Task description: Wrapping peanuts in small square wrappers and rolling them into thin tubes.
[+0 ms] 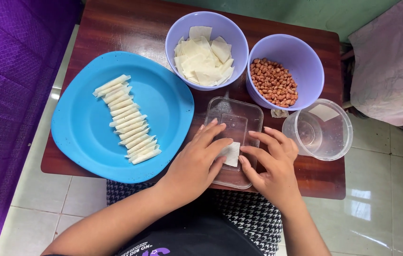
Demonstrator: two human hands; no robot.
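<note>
Left hand [197, 163]: lay palm down, fingers spread, fingertips pressing the near-left edge of the wrapper; it gripped nothing.
Right hand [271, 161]: also flat and loosely spread, index finger and thumb touching the wrapper's right edge; it clasped nothing.
Wrapper [231, 153]: a small pale square lying flat between the two hands, touched by both; each hand was about equally near. Its edges ran roughly along the lid's long axis, which pointed away from the person.
Lid [235, 124]: clear, rectangular, under the wrapper and both sets of fingertips, on the dark wooden surface [130, 28].
Plate [88, 137]: blue, left of the left hand, carrying a row of rolls [126, 119] laid side by side, each crosswise to the row.
Tub [319, 129]: clear, round, just beyond the right hand, to its right.
Wrapper bowl [206, 50]: lilac, beyond the lid, heaped with more pale squares.
Peanut bowl [284, 76]: lilac, beyond the right hand, touching the other bowl.
</note>
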